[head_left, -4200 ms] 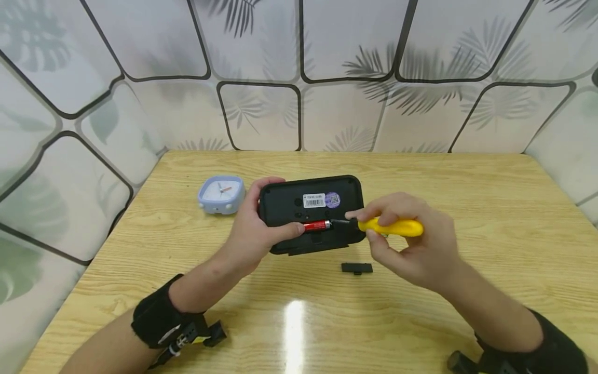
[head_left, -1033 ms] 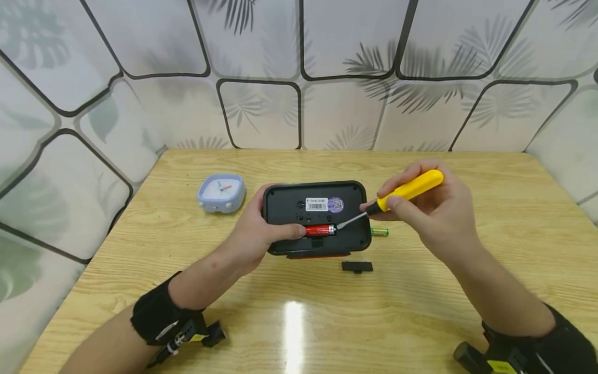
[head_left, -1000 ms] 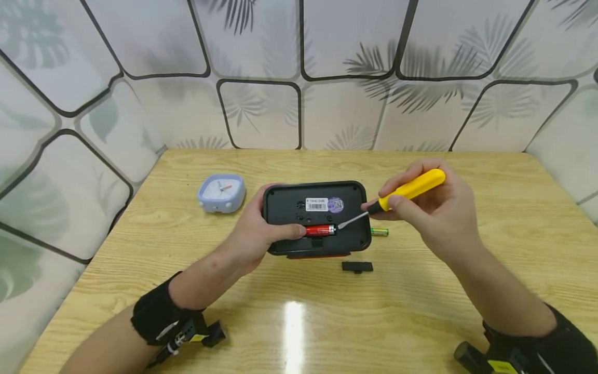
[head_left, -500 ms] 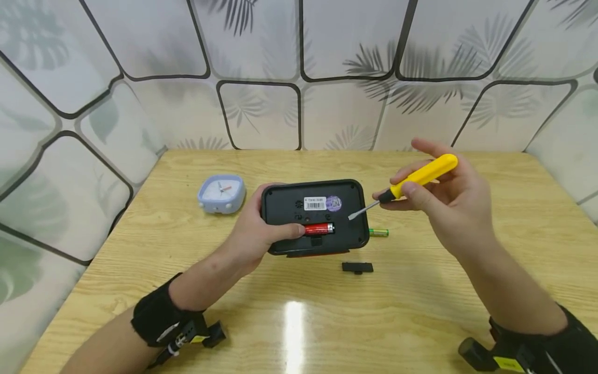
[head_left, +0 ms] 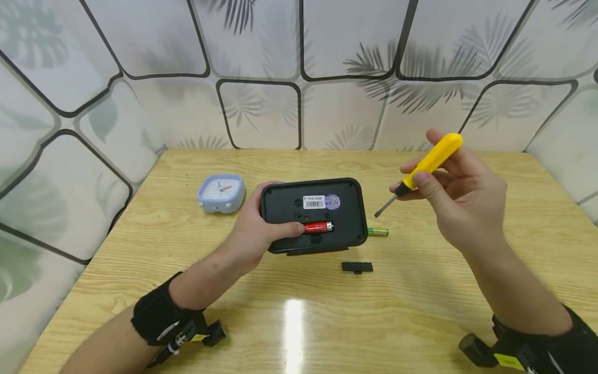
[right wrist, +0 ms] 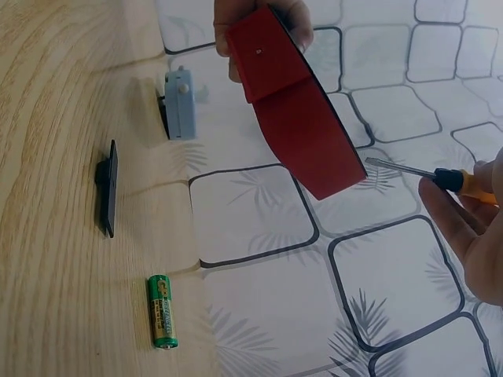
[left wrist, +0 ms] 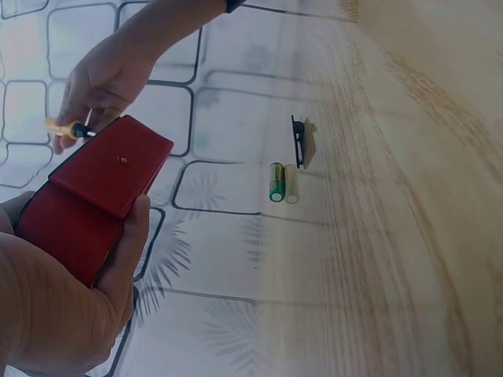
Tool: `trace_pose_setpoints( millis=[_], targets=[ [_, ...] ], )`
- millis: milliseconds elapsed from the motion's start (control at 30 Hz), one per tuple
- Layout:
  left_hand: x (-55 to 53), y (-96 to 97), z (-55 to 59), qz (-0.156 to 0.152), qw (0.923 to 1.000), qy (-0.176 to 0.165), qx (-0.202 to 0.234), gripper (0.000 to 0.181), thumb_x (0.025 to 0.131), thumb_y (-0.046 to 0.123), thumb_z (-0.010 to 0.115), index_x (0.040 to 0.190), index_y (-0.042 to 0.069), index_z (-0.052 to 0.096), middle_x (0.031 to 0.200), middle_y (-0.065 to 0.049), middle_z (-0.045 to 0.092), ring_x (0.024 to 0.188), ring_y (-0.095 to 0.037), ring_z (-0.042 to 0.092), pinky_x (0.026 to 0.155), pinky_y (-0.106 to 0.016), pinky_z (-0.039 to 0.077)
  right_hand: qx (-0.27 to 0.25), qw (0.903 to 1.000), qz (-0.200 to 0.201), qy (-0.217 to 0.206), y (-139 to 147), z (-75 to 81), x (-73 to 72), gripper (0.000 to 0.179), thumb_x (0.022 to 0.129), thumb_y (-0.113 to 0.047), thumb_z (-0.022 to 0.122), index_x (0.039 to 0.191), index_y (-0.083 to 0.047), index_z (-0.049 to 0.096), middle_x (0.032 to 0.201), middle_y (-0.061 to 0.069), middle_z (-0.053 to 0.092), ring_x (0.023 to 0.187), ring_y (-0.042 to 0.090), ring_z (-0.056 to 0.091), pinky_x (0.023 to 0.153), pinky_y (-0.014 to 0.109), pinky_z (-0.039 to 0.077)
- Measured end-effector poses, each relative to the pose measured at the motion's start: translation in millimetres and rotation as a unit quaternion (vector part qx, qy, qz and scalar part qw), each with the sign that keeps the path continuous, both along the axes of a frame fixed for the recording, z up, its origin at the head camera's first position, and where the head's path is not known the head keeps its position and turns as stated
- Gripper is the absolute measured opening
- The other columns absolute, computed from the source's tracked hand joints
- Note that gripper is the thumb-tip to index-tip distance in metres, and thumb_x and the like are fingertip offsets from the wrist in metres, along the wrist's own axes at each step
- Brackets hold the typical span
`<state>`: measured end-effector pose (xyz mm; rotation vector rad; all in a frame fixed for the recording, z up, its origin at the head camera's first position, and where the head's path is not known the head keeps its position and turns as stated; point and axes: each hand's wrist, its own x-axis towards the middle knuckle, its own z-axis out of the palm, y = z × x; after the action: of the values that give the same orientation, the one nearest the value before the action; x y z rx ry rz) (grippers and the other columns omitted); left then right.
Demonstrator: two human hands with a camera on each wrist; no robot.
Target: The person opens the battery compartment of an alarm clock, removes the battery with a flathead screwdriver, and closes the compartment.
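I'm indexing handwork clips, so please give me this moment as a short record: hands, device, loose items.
Left hand: grips the black device, its back shown in the head view
Right hand: holds a yellow-handled screwdriver, clear of the device
Red battery: at the device's back, left thumb at one end
On table: green battery, flat black piece, blue clock
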<state>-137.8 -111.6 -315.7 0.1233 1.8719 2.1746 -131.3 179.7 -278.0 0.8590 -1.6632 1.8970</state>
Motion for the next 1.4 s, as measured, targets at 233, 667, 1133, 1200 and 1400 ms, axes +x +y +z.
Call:
trace_pose_setpoints(
  millis=[233,667,1133,1200,1400],
  targets=[
    [-0.1,-0.3,-1.1,0.002,1.0,-0.002,0.003,0.081,0.075,-0.018,0.07,0.142,0.013,0.037,0.126,-0.014,0.055,0.103,-0.02,0.066,0.081,-0.035,0.061,0.12,0.9868,-0.107,0.014,-3.9,-1.7,1.9,0.052,0.082,0.021,0.066,0.132,0.009,0.057,0.095,0.002,0.073,0.075,0.008,0.073,0.064,0.021,0.059],
    [-0.2,0.0,-0.2,0.001,1.0,-0.009,0.0,0.081,0.075,-0.017,0.071,0.142,0.015,0.037,0.127,-0.015,0.054,0.104,-0.021,0.066,0.079,-0.036,0.062,0.222,0.9537,-0.203,-0.003,-5.6,-3.4,0.8,0.056,0.075,0.021,0.073,0.127,0.004,0.062,0.093,-0.016,0.07,0.071,-0.002,0.068,0.056,0.014,0.055],
    [-0.6,0.6,-0.3,-0.001,1.0,-0.009,0.0,0.081,0.074,-0.018,0.071,0.14,0.015,0.038,0.128,-0.015,0.055,0.105,-0.021,0.065,0.079,-0.035,0.062,0.303,0.9175,-0.257,0.005,-2.1,-4.3,-0.7,0.045,0.08,0.006,0.078,0.122,0.004,0.063,0.089,0.013,0.073,0.066,-0.014,0.057,0.055,0.006,0.049],
    [-0.6,0.7,-0.4,-0.002,1.0,-0.009,0.001,0.081,0.074,-0.018,0.071,0.14,0.015,0.038,0.128,-0.015,0.055,0.106,-0.022,0.065,0.079,-0.035,0.062,0.318,0.9108,-0.263,0.002,-0.9,-4.7,-1.5,0.042,0.08,0.004,0.079,0.12,0.004,0.064,0.087,0.014,0.073,0.065,-0.016,0.055,0.056,0.005,0.048],
    [0.3,0.8,0.1,-0.002,1.0,-0.009,0.0,0.081,0.074,-0.017,0.071,0.14,0.015,0.038,0.128,-0.015,0.055,0.105,-0.022,0.064,0.078,-0.035,0.062,0.384,0.8825,-0.272,-0.003,1.1,-6.0,-3.2,0.046,0.081,-0.005,0.082,0.123,0.0,0.064,0.087,0.014,0.074,0.066,0.006,0.066,0.058,0.003,0.047]
  ],
)
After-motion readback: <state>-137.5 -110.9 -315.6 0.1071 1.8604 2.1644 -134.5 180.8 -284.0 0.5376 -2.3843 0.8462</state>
